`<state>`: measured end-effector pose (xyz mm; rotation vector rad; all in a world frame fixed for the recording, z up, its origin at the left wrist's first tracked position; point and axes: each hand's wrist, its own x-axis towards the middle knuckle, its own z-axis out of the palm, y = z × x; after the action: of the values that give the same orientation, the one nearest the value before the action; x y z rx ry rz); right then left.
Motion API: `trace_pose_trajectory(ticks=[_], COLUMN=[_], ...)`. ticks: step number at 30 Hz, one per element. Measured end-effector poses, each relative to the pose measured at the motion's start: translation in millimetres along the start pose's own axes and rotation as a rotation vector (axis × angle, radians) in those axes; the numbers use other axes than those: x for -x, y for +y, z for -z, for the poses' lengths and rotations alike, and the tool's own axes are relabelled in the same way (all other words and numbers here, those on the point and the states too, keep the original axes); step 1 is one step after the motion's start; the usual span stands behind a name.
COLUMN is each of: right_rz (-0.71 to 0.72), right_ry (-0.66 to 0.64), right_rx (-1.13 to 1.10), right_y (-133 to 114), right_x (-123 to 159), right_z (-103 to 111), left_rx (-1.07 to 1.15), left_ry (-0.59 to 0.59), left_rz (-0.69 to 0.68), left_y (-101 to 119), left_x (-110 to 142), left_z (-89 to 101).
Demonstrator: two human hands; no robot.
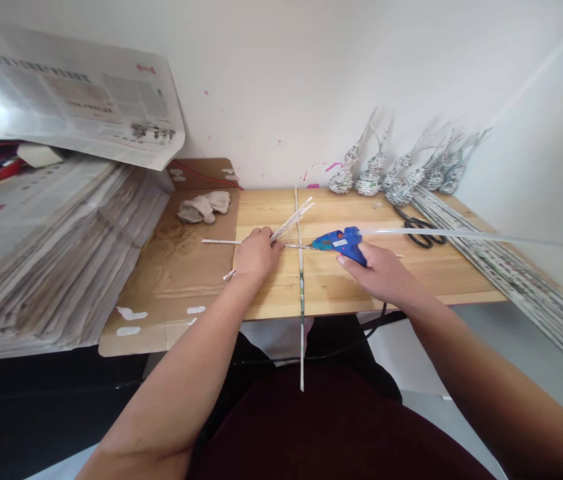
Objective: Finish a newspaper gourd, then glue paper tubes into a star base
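My right hand (378,267) is wrapped round the handle of a blue glue gun (338,241), with a long clear glue stick (441,233) running out of its back. The nozzle points left, close to where two rolled paper sticks cross on the board. One paper stick (302,293) runs toward me past the board's edge; the other paper stick (218,241) lies crosswise, partly under my left hand (257,255). Closed fingers of that hand hold a few short paper sticks (292,221) slantwise beside the crossing. The glue gun hides part of the crosswise stick.
Newspapers (126,220) are stacked at left beside cardboard (176,267) bearing a crumpled cloth (204,207). On the wooden board (256,293), black scissors (426,233) lie near a bundle of paper sticks (501,267). Several woven paper bulbs (368,177) stand against the wall.
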<state>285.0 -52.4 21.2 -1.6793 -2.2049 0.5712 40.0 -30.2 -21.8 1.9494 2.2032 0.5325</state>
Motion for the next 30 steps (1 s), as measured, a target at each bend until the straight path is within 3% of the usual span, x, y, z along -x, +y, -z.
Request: trace_pose_trajectory(ticks=[4,7,11,14,16,19,25,30], right_rz=[-0.094,-0.156,-0.242,-0.173,-0.120,-0.094,-0.071,-0.078], right_ry=[-0.034,-0.021,0.044,0.223,0.246,0.121,-0.071,-0.152], right_rx=[-0.572,-0.899,-1.129,-1.289,-1.392,-1.428,-1.343,-1.265], right_y=[18.2,27.8,23.4,10.0,1.6,-5.2,-10.2,-19.6], right_x=[17.6,27.8,32.3,31.9,32.0,35.1,48.4,53.0], right_z=[-5.8,-13.7,-17.3,-12.0,-8.6,-10.9,-34.1,-45.0], left_rx=[0.182,0.540,1.260,1.582,1.724,1.820,1.767,1.711], left_ry=[-0.036,-0.034,-0.154,-0.236,-0.273,-0.327,-0.387,-0.429], left_rz=[-0.079,-0.044,0.151,0.232,0.258,0.279,0.312,0.302], left_y=[-10.6,-16.3,-11.3,-3.3,0.9,5.9,18.9,29.2], left_x=[-2.5,4.9,25.6,39.0,45.0,51.9,64.2,71.6], left_z=[6.7,18.4,36.9,44.7,45.6,42.2,34.6,33.8])
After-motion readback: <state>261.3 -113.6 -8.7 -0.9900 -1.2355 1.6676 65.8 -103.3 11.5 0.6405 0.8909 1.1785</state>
